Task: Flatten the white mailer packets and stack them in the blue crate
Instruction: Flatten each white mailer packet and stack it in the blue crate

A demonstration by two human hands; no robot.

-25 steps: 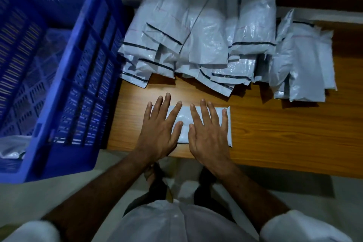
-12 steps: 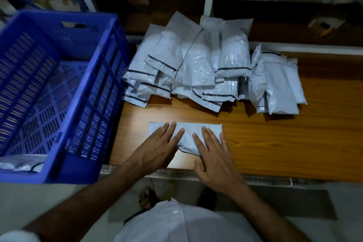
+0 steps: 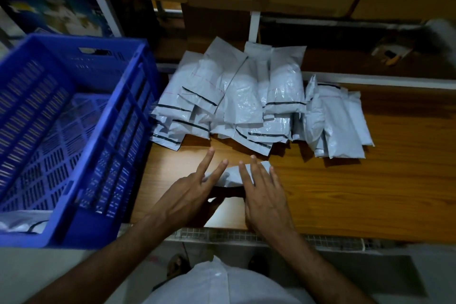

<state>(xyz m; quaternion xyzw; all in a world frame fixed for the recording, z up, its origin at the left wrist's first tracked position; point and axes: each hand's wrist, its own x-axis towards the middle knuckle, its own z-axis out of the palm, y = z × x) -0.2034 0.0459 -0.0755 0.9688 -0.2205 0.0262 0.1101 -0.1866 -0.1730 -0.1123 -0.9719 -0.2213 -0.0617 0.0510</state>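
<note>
Both hands are at one small white plastic mailer packet (image 3: 232, 175), which lies near the front edge of the brown wooden table (image 3: 357, 192). The left hand (image 3: 190, 195) shows two straight fingers over the packet's left end and its thumb seems to go under the near edge, so I judge it begins to take the packet, but the grip itself is hidden. The right hand (image 3: 265, 195) lies flat with straight fingers on the right end and grasps nothing. The packet looks thin, light and soft, with a smooth film that can slip, so a pinch at the edge with the thumb below seems the best hold. Behind it lies the loose pile of white mailer packets with black strips (image 3: 234, 101). The blue slotted plastic crate (image 3: 81, 180) stands at the left, just beside the table, and a white packet (image 3: 22, 224) is at its near bottom.
</note>
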